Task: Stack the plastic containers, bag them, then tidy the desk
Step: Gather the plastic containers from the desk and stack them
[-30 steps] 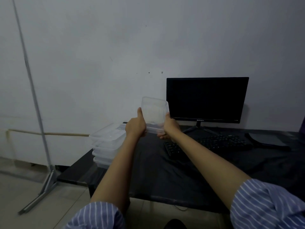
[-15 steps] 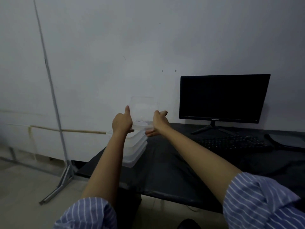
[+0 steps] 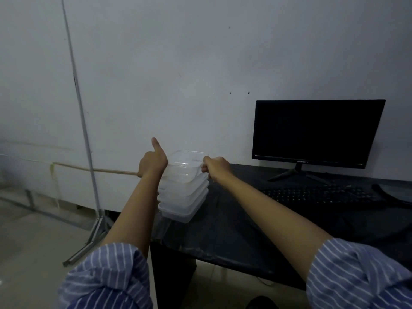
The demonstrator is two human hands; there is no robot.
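Note:
A clear plastic container [image 3: 186,165] lies flat on top of a stack of clear containers [image 3: 182,199] at the left end of the black desk [image 3: 234,230]. My left hand [image 3: 152,161] is at the top container's left side, fingers curled against it and thumb raised off it. My right hand [image 3: 215,167] grips the container's right rim with curled fingers. The stack looks slightly fanned, its lower containers offset toward me.
A black monitor [image 3: 316,132] stands at the back right, with a black keyboard [image 3: 318,194] in front of it and a dark flat object [image 3: 394,190] at the far right. A metal stand [image 3: 89,152] rises from the floor left of the desk.
The container, held upright in the air before, has been tipped flat and lowered onto the stack. My left thumb has lifted off it. The view has shifted left.

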